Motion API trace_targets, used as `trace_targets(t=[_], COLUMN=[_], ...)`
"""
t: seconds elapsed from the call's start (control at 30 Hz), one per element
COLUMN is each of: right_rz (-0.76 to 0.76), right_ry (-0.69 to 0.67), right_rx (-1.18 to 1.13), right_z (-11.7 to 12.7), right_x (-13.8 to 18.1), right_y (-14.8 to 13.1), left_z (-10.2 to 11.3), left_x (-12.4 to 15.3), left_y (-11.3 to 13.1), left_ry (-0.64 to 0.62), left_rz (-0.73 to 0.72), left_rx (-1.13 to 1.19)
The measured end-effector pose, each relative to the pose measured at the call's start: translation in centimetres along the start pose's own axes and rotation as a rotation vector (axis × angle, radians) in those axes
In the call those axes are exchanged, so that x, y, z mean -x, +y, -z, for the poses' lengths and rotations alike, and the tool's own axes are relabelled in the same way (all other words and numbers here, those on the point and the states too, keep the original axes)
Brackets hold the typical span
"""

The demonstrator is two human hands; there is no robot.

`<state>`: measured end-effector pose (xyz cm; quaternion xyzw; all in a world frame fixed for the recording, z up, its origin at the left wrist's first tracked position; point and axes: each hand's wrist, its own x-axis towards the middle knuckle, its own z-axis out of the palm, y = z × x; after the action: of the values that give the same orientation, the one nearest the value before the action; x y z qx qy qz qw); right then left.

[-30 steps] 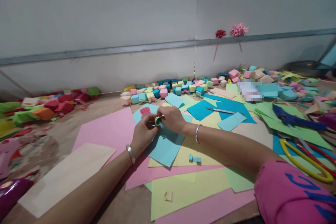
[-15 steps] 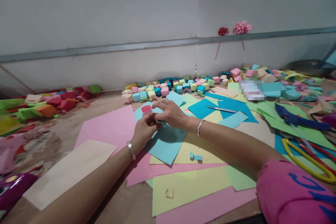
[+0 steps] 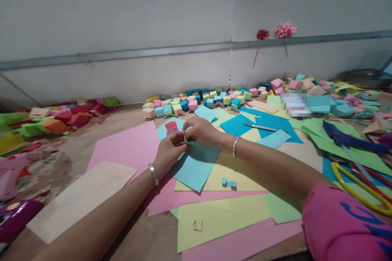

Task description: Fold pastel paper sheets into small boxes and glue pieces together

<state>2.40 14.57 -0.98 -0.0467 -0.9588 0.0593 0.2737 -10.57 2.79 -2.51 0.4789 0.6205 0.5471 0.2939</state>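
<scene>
Though mostly hidden, paper (image 3: 186, 142) between fingers (image 3: 191, 123)

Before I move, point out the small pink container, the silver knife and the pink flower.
Small pink container (image 3: 172, 130): head view, outer wall.
Silver knife (image 3: 263, 127): head view, middle of its length.
Pink flower (image 3: 286, 30): head view, middle of the bloom.

a white wall panel (image 3: 116, 16) spans the upper frame, crossed by a grey rail (image 3: 153, 51). at upper right, a red paper flower (image 3: 262, 34) and a pink paper flower (image 3: 286, 29) stand against it, side by side. folded paper cubes (image 3: 192, 105) crowd the frame's centre, beyond a craft knife (image 3: 263, 127) lying on dark-blue paper. a blue glue gun (image 3: 352, 140) lies at right, near a yellow handle loop (image 3: 334, 169).
</scene>
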Motion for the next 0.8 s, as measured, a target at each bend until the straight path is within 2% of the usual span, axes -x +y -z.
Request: trace_targets(t=[0.23,0.47,0.8], right_rz=[0.029,-0.231,-0.305], right_ry=[-0.023,-0.004,-0.043], right_rx=[0.15,0.137,0.116], right_z=[0.0,-0.4,0.0], right_x=[0.0,0.2,0.0], right_y=[-1.2,-1.5,-1.7], left_z=[0.2,0.1,0.3], left_x=[0.1,0.1,-0.1], left_y=[0.2,0.2,0.0], left_ry=[-0.015,-0.006,-0.012], left_rz=[-0.028,-0.072,-0.063], left_rx=[-0.01,-0.013,-0.052])
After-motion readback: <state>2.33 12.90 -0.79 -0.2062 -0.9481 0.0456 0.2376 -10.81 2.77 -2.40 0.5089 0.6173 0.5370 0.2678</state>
